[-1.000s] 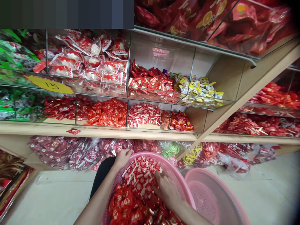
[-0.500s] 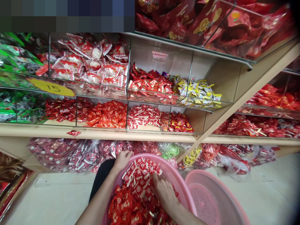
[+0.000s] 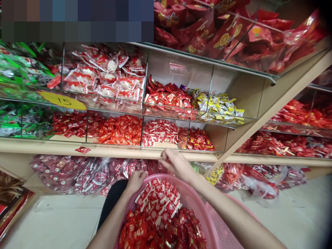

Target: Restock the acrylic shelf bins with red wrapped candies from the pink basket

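Note:
A pink plastic basket [image 3: 211, 224] full of wrapped candies sits in front of me. Red-and-white wrapped candies [image 3: 158, 199] fill its far part, and plain red wrapped candies [image 3: 137, 230] its near part. My left hand [image 3: 137, 181] is closed on the basket's far left rim. Above the far rim, close to the shelf edge, hovers my right hand [image 3: 177, 165]. Its fingers are curled, and what they hold, if anything, is hidden. Right behind it is a shelf bin with red-and-white candies [image 3: 159, 133] like those in the basket.
Clear-walled bins of candies, orange-red ones [image 3: 120, 129] among them, line the shelf. A yellow tag [image 3: 62, 100] reads 15. One red candy [image 3: 82, 149] lies on the wooden ledge [image 3: 52, 148]. Bagged candies [image 3: 57, 173] lie below. A second pink basket [image 3: 225, 228] stands at right.
My right hand has risen out of the candies and moved forward over the far rim towards the shelf. My left hand stays at the rim. The view has shifted slightly.

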`<state>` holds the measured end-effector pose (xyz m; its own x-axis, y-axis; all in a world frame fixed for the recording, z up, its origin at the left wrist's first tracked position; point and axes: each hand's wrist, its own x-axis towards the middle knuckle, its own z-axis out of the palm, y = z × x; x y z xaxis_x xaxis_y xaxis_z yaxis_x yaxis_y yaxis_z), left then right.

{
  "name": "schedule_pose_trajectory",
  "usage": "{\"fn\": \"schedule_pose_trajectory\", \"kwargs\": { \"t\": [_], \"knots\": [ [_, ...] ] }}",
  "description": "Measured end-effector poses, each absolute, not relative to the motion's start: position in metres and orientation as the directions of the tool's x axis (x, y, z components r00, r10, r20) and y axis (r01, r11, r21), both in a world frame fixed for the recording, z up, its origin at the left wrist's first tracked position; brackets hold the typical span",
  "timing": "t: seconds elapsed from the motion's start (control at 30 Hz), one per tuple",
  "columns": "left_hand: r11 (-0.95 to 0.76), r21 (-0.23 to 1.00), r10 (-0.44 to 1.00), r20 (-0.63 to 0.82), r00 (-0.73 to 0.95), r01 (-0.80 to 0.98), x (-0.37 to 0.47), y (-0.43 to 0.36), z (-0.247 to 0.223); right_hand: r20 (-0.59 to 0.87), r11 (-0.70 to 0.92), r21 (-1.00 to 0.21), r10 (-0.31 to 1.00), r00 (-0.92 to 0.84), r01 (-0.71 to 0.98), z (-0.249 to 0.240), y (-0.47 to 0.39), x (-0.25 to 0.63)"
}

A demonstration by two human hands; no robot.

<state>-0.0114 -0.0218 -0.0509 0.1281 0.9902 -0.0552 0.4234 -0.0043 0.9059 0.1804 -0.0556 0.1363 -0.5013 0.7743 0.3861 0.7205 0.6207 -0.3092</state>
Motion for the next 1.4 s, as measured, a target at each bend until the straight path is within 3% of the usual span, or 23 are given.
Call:
{"fn": "schedule_pose_trajectory", "kwargs": {
  "t": [0.13,0.3,0.8,1.0,1.17,1.4],
  "knots": [
    [-0.078,0.895,0.985,0.001,0.172,0.438,-0.014,-0.021,-0.053,0.400,0.689,-0.324,0.720,-0.567,0.648,0.151,0.022,0.167],
    [-0.071,0.902,0.985,-0.003,0.172,0.427,-0.016,-0.018,-0.057,0.137,0.620,-0.354,0.775,-0.617,0.700,0.128,0.080,0.144],
    [-0.090,0.894,0.985,0.014,0.174,0.438,-0.016,-0.016,-0.057,-0.068,0.669,-0.199,0.720,-0.691,0.716,0.130,0.093,0.131],
    [-0.067,0.896,0.984,-0.013,0.176,0.439,-0.016,-0.017,-0.052,-0.039,0.632,-0.237,0.752,-0.658,0.738,0.130,0.091,0.139],
    [-0.052,0.888,0.988,-0.022,0.156,0.456,-0.015,-0.016,-0.055,0.071,0.661,-0.278,0.738,-0.671,0.697,0.146,0.077,0.168],
    [-0.061,0.886,0.984,-0.024,0.177,0.461,-0.014,-0.017,-0.052,0.289,0.624,-0.509,0.772,-0.565,0.593,0.154,-0.001,0.215]
  ]
}}
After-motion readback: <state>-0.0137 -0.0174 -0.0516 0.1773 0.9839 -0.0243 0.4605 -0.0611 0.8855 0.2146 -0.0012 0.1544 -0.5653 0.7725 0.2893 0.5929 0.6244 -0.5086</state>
